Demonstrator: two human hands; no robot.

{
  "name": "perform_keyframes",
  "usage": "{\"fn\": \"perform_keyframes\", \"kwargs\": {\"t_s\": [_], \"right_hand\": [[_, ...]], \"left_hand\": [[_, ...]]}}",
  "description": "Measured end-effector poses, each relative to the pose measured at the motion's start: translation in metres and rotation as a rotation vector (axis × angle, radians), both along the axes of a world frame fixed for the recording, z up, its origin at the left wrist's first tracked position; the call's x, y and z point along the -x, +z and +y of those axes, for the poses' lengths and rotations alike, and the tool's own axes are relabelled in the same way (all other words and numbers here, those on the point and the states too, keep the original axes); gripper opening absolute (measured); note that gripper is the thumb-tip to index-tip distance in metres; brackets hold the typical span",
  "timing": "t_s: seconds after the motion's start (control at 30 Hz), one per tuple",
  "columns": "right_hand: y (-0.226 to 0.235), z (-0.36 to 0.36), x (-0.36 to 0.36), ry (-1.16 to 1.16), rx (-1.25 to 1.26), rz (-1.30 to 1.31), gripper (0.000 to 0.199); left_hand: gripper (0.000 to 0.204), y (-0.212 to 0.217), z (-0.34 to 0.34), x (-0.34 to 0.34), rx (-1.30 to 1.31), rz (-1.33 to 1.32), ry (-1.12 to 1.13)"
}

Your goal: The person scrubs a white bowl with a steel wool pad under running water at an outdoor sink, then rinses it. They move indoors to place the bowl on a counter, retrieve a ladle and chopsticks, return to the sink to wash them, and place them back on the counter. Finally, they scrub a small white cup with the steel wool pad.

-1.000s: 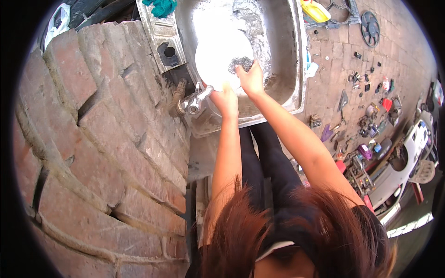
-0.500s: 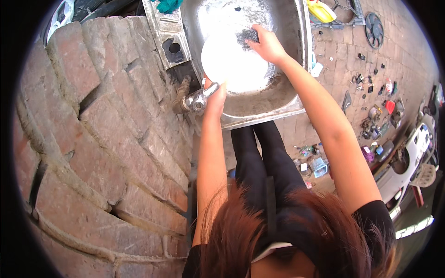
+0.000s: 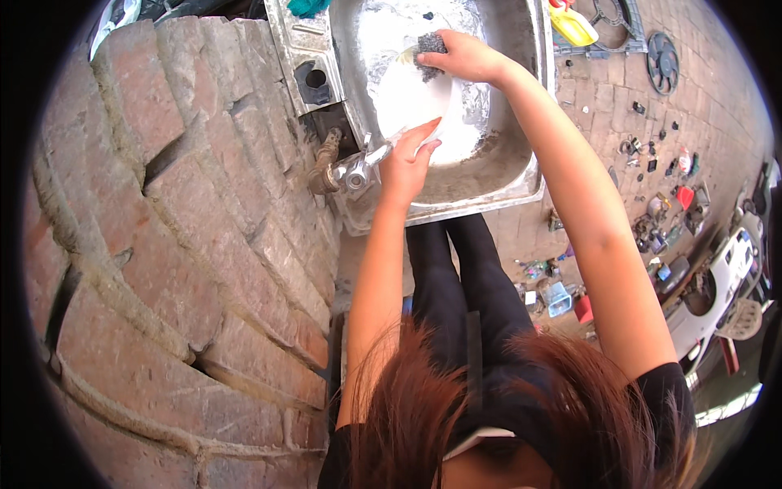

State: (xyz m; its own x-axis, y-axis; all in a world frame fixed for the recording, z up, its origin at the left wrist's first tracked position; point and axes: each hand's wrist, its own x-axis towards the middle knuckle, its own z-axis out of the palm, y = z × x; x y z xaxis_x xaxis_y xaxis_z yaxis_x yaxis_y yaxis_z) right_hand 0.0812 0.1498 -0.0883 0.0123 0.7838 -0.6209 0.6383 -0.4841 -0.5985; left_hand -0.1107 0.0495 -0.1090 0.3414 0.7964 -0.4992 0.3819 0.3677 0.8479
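The person stands at a metal sink [image 3: 521,175] set against a brick wall [image 3: 163,244], and the step in hand is, as I judge it, the scrubbing of a white plate [image 3: 407,102]; the plate is inside the basin, tilted up toward the person, its lower edge near the tap [image 3: 346,171]; the left hand [image 3: 407,159] holds the plate at this lower edge, the fingers [image 3: 423,130] stretched flat over the rim and the thumb behind, so the grip is a loose pinch and not a closed fist; the right hand [image 3: 464,57] is curled around a dark scouring pad [image 3: 430,45] and presses it on the upper part of the plate; the fingers are closed well over the pad, so only one corner of it shows; the bottom of the basin looks wet and dirty, with some dark bits lying in it; a yellow scoop [image 3: 574,28] lies on the paved ground [image 3: 652,122] just beside the sink, and many small objects are scattered there further right; I think the work is in the middle, because the pad covers only the top of the plate; the next move calls for a firm hold by the left hand while the pad goes across the rest of the surface, and for care that the wet plate does not slip against the tap.
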Motion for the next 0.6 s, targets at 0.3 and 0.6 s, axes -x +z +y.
{"fn": "perform_keyframes", "kwargs": {"t_s": [0.3,0.6], "right_hand": [[-0.03,-0.01,0.04,-0.358,-0.298,0.519,0.035],[-0.04,-0.026,0.059,0.144,-0.292,0.222,0.031]], "left_hand": [[0.038,-0.006,-0.008,0.007,0.611,-0.695,0.573],[0.039,0.007,-0.004,0.019,0.629,-0.652,0.515]]}}
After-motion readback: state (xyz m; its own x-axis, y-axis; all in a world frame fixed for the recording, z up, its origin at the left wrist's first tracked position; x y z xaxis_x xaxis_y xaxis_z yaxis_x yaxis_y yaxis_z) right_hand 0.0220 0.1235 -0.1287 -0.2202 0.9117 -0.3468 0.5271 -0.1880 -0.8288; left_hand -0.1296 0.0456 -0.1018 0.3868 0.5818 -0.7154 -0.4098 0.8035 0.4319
